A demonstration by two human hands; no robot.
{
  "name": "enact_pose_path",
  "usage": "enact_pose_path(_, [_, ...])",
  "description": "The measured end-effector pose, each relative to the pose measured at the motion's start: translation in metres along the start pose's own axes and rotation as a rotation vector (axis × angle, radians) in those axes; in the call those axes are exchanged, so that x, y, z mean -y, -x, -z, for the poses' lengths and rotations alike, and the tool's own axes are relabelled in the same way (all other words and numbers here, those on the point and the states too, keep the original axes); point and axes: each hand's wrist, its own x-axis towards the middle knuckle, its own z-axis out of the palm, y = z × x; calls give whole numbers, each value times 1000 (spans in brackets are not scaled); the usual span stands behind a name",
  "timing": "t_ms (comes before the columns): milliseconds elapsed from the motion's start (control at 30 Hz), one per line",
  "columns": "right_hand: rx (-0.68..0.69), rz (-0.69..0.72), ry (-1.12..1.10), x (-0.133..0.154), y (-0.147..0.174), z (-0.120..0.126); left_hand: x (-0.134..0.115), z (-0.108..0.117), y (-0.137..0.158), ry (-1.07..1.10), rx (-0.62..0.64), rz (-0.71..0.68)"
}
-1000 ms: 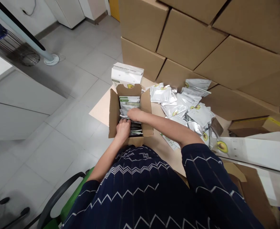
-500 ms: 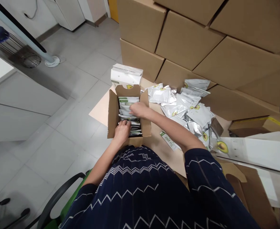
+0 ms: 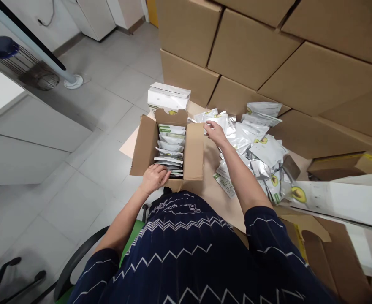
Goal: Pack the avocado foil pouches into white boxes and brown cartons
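An open cardboard box (image 3: pixel 194 152) stands in front of me, its side flaps folded outward. Inside it, several flat white sachets (image 3: pixel 170 141) stand on edge in a row. My left hand (image 3: pixel 156 177) is at the box's near left corner, its curled fingers over the edge beside the nearest sachets. Beyond the right flap, my right hand (image 3: pixel 215 133) has its fingers partly spread near the flap's far corner; no sachet shows in it. Close to that hand lies a loose pile of silvery-white sachets (image 3: pixel 249 135) printed with avocados.
A white carton (image 3: pixel 168 98) sits behind the box. Stacked brown cartons (image 3: pixel 249 48) form a wall at the back right. A printed card (image 3: pixel 225 185) lies right of the box; white cardboard pieces (image 3: pixel 347 200) are farther right. A chair armrest (image 3: pixel 74 261) is at lower left.
My right hand has left the sachets inside the box and moved right, past the flap. My left hand has shifted toward the near left corner. The side flaps now lean farther outward.
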Motion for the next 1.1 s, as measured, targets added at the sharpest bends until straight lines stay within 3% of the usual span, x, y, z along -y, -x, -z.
enact_pose_path(167, [169,53,-310,29,7,-7,17,7,2,-11,-7,-119])
enact_pose_path(300, [200,-59,-377,21,27,1,53,16,10,2,-48,-102])
enact_pose_path(367, [266,-151,-461,4,59,6,71,23,16,-46,-105,15])
enact_pose_path(500, [317,-330,-566,-33,153,9,86,33,23,-185,-211,409])
enact_pose_path(567, [405,-373,-520,-46,193,11,85,36,20,-174,-193,542])
enact_pose_path(633, [411,-346,-399,-53,213,15,86,37,14,-112,-120,576])
enact_pose_path(700, [257,-261,-255,-56,208,21,89,38,8,-21,3,535])
enact_pose_path(800, [41,-49,-93,-54,173,25,95,48,-1,56,216,454])
enact_pose_path(933, [165,315,99,-37,125,11,93,77,-17,-95,404,491])
enact_pose_path(1033, [257,450,249,-21,109,-7,81,105,-33,-138,495,601])
enact_pose_path(1100, [252,509,364,-16,105,-17,73,120,-42,-64,463,646])
